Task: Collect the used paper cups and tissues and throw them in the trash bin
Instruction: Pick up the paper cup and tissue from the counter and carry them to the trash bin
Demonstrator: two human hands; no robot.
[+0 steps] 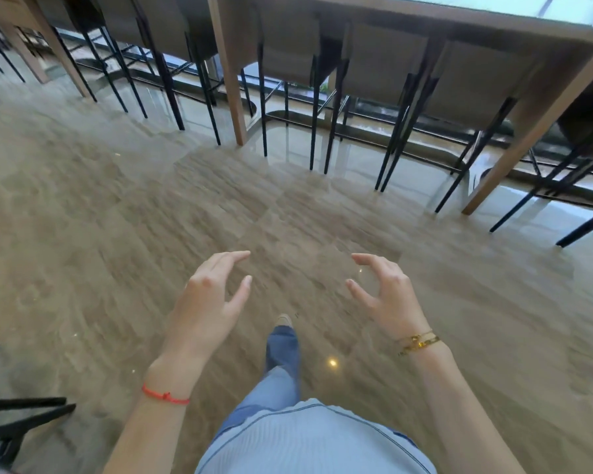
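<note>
My left hand (210,295) and my right hand (386,297) are held out in front of me over the polished stone floor (117,234), palms turned toward each other. Both are empty, with fingers curved and spread. A red string circles my left wrist and gold bracelets my right. No paper cups, tissues or trash bin appear in the head view. The picture is blurred by motion.
A long wooden high table (425,18) runs across the top, with several black-legged bar stools (288,63) tucked under it. Another table leg (24,49) stands at far left. Black chair legs (18,419) jut in at lower left. My leg and shoe (283,347) step forward.
</note>
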